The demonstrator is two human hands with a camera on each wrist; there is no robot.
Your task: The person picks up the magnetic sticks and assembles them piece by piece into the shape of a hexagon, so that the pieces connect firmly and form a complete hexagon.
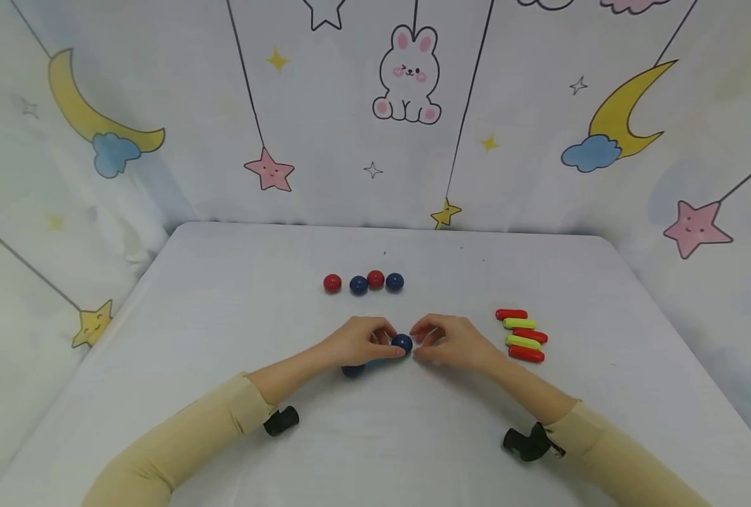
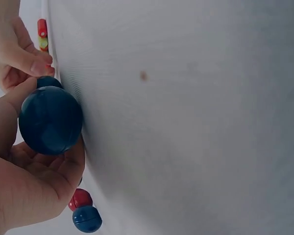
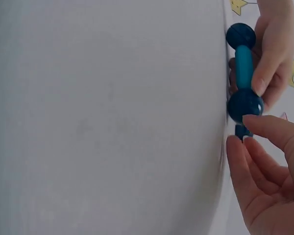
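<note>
Fingers and thumb of the left hand (image 1: 364, 342) curled about a blue ball-and-rod piece (image 1: 377, 362), on or just over the white tabletop (image 1: 255, 282), near its middle — with the right hand (image 1: 454, 341) half curled at one end, thumb and fingertips slightly parted, beside a short blue stub (image 3: 242, 131), impossible to tell whether pinched or not. Likely light and stiff, hard to crush, but probably slick and quick to roll on its glossy curves; best held by the narrow rod (image 3: 244, 67), or across opposite sides of an end ball (image 3: 240, 36). Perhaps weakest at the joins. Dumbbell-like in looks — smooth, dark blue and round at both ends, straight and lighter blue between.
</note>
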